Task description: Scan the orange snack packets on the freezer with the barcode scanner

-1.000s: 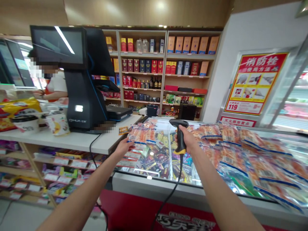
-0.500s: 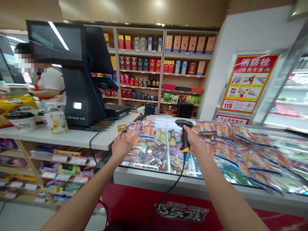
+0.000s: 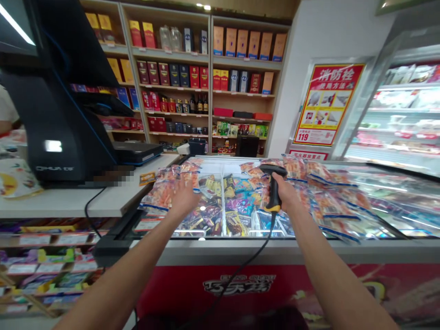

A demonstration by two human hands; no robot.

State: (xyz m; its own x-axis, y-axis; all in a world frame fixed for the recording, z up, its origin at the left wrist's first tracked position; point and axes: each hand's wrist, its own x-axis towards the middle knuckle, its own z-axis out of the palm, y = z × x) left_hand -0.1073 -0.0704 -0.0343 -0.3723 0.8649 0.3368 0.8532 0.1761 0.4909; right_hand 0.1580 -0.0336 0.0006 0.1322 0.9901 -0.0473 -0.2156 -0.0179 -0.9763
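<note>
My right hand (image 3: 287,191) is wrapped around the handle of a black and yellow barcode scanner (image 3: 274,188), held upright above the freezer's glass lid. Its black cable (image 3: 256,253) hangs down the front. To the left, my left hand (image 3: 184,196) reaches over several clear snack packets (image 3: 161,185) with reddish contents and blue edges. Its fingers are stretched out, slightly blurred, beside the packets, with nothing seen gripped in them. More of these packets (image 3: 332,201) lie in a pile right of the scanner, partly behind my right hand.
The chest freezer (image 3: 275,250) holds colourful wrapped goods under its glass. On the white counter (image 3: 82,199) at left stand a dark checkout terminal (image 3: 65,123), a paper cup (image 3: 17,178) and a small orange packet (image 3: 147,178). Shelves of boxes (image 3: 172,73) line the back.
My left hand has let go of a snack packet, which now lies with others on the left of the lid. The view has turned right. My right hand keeps the scanner.
</note>
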